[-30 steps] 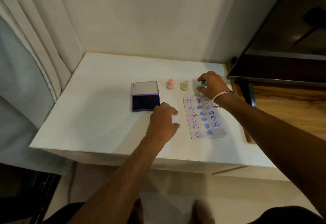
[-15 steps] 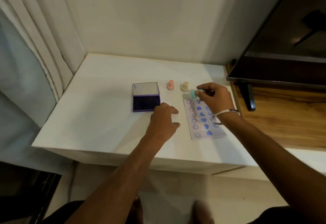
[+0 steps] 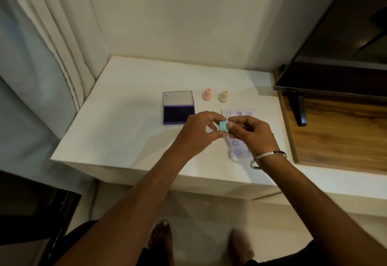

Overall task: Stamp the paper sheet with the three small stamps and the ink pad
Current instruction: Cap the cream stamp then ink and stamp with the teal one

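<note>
A pale curtain (image 3: pixel 69 41) hangs down the left side, its folds brushing the corner of a white table (image 3: pixel 125 123). On the tabletop, left of centre, a purple ink pad (image 3: pixel 179 115) lies open with its grey-lined lid (image 3: pixel 178 98) tipped back toward the wall. Just to its right stand two small stamps, upright and apart from each other: a pink stamp (image 3: pixel 207 94) and then a cream stamp (image 3: pixel 223 96). In front of them both hands meet above the table. The left hand (image 3: pixel 199 131) has its fingers curled around the wider end of a teal stamp (image 3: pixel 223 125), and the right hand (image 3: pixel 249 133) pinches the other end between thumb and forefinger, so the stamp lies sideways between the two, held by both. Under the right hand lies the paper sheet (image 3: pixel 237 148), largely covered, with blue smiley faces and other blue marks showing along its top edge and lower left. A silver bangle (image 3: pixel 266 159) circles the right wrist. Farther right, a dark television screen (image 3: pixel 335 56) stands on a wooden surface (image 3: pixel 339 140).
</note>
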